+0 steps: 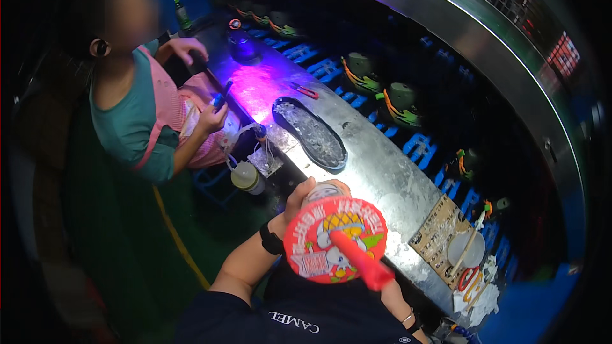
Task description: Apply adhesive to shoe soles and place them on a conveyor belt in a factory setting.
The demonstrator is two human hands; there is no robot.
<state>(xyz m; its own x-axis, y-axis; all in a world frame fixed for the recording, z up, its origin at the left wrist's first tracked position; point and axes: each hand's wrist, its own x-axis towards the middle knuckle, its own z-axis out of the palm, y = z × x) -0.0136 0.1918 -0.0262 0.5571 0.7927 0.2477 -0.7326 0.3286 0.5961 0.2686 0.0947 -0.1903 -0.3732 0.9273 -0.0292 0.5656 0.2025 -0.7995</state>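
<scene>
A drink cup with a printed red lid (319, 242) is close in front of me, and a red straw (360, 258) pokes up from it. My left hand (298, 199) is closed around the cup's left side, with a dark band on its wrist. Fingertips also show at the cup's far right side; I cannot tell which hand they belong to. My right forearm (396, 302) runs up behind the lid, which hides that hand. Beyond the cup, a black shoe-sole-shaped tray (310, 134) with whitish residue lies on the metal bench (373, 153).
At left sits a co-worker (143, 102) in a pink apron, holding a small dark tool. Near them are a glowing purple lamp (244, 44), red-handled pliers (305, 90) and a capped bottle (247, 178). A board with a white bowl (466, 250) lies at right. Blue racks line the far side.
</scene>
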